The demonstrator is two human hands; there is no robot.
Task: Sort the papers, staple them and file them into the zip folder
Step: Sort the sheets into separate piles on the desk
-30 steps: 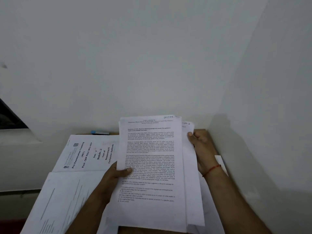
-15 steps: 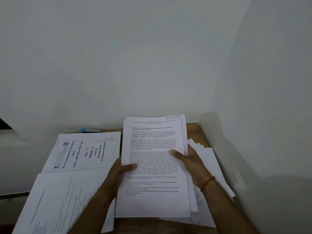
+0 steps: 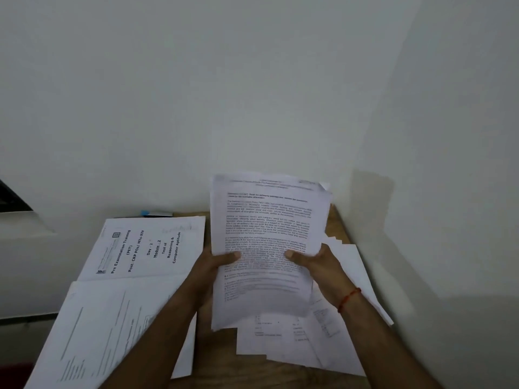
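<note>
I hold the sheaf of white printed pages in both hands, lifted off the brown wooden table and tilted up toward me, its long axis running from my wrists away toward the wall. My left hand grips the left long edge and my right hand grips the right one, each a little below mid-height. My thumbs curl onto the printed face and the other fingers are hidden behind, so the sheaf sits between my hands, neither nearer than the other. Its lower short edge hangs just over the scattered pile of loose white sheets. The sheaf's edges look uneven, so I judge the next move is to drop that short edge straight down and tap it square. The white title page headed Pre Examination Training lies flat to my left, apart from the sheaf
</note>
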